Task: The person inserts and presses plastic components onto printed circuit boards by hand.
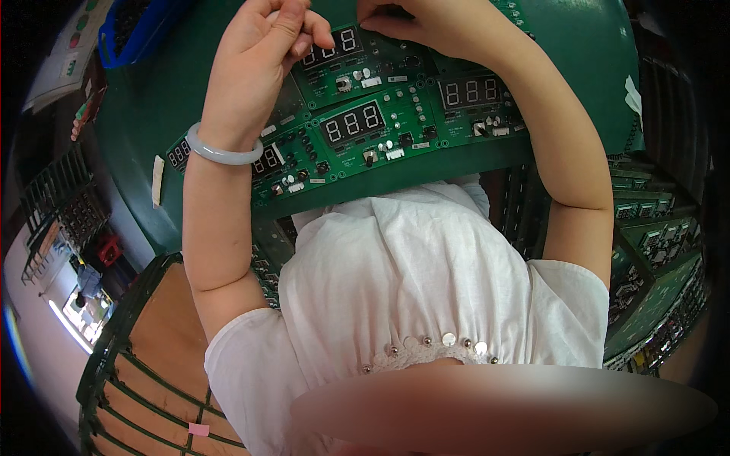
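A green circuit board (357,64) with a digit display lies on the green table (593,68), with more boards adjoining it. Over its left end the left hand (285,34) is closed, thumb against curled fingers. The right hand (407,19) bends above its far right; whether it grips anything cannot be told. A pale bangle (224,156) rings the left forearm.

circuit boards (397,120): green | displays (352,125): black-and-white | bangle (222,156): milky white | bin (143,49): blue | shirt (403,273): white
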A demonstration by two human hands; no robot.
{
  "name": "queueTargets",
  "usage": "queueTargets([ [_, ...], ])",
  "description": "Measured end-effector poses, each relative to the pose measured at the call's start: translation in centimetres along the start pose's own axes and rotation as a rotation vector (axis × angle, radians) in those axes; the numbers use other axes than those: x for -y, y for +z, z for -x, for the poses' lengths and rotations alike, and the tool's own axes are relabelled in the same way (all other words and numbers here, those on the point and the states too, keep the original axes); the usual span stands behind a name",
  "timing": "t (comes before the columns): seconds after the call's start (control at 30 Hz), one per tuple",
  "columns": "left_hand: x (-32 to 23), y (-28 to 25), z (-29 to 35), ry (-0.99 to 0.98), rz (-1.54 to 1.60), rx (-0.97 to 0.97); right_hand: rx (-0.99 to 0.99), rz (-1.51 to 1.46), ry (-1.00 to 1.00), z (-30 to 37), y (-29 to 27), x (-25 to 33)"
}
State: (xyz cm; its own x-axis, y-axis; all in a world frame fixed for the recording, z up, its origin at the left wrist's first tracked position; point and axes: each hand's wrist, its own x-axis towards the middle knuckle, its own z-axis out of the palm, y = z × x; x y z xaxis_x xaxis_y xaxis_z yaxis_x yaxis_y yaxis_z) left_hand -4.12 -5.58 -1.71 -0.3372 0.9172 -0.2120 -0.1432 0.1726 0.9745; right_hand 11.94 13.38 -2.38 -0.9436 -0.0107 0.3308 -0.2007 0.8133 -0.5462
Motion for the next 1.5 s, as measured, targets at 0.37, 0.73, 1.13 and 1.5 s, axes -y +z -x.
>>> queueTargets([
  [0.37,-1.4,3.5,0.1,-0.076,0.033,0.094,-0.380,-0.272,-0.212,0.6,-0.3,-0.2],
  [0.73,-0.5,5.0,-0.3,-0.127,0.118,-0.008,-0.427,-0.352,-0.277,1.2,-0.1,-0.2],
  [1.13,-1.0,4.2,0.4,-0.065,-0.070,0.003,-0.258,-0.572,-0.217,2.2,-2.0,-1.0],
  [1.5,-0.2,3.4,0.6,0.174,-0.662,-0.139,0.075,-0.206,0.056,2.0,-2.7,0.0],
])
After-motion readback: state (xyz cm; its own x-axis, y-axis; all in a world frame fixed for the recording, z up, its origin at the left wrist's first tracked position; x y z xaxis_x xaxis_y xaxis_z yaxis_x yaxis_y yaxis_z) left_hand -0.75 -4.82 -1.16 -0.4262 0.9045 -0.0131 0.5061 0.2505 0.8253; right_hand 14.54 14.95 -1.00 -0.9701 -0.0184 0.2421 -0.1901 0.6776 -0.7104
